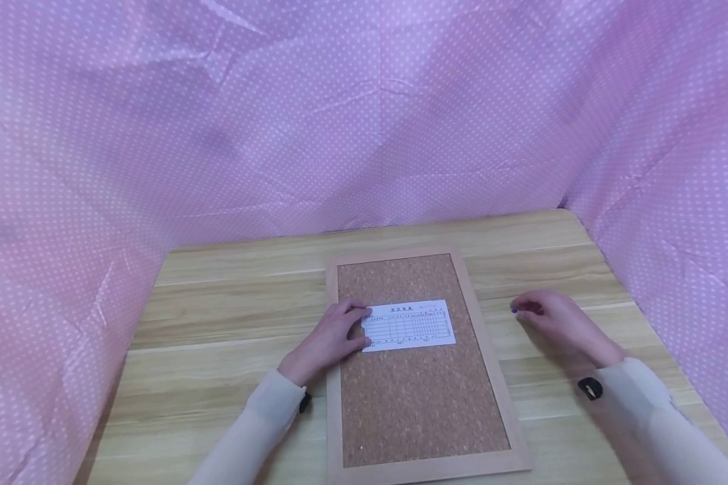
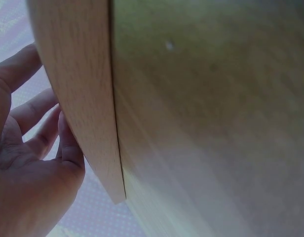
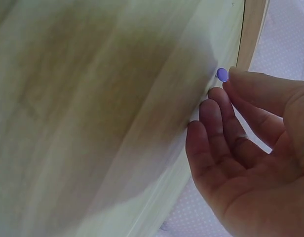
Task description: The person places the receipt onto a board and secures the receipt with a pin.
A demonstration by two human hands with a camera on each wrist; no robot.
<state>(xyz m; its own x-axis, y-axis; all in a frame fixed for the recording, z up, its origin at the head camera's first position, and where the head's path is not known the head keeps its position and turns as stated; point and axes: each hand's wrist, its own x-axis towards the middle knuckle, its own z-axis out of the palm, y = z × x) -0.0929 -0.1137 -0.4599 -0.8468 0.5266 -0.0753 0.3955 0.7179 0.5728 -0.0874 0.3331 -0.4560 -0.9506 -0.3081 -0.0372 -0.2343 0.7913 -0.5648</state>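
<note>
**Now a Slip Pressed to Cork, a Pin at the Fingertips**

Centrally on the cork board [image 1: 421, 377] lies a white printed slip [image 1: 408, 325], a small form ruled with a blue grid, set flat across the board's upper half with its long edges running side to side. The left hand [image 1: 335, 337] rests over the board's left frame, its fingers lying fairly straight and their tips pressing the slip's left edge down onto the cork. In the left wrist view that hand [image 2: 28, 163] shows relaxed, slightly spread fingers beside a pale wooden edge [image 2: 83, 98]; the slip itself is out of sight there.

Off to the right of the board, the right hand [image 1: 561, 322] sits on the wooden table [image 1: 230, 316], apart from the frame. A small purple push pin [image 1: 513, 310] shows at its fingertips. The right wrist view gives the closer look: the pin's round head [image 3: 222, 74] sits at the tip of the uppermost finger, while the other fingers [image 3: 216, 123] curl loosely toward the palm; whether the pin is truly pinched or only touched cannot be told.

Both forearms wear cream sleeves [image 1: 649, 404], each with a dark strap at the wrist. Pink cloth with white dots [image 1: 364, 121] hangs behind and to both sides of the table.
</note>
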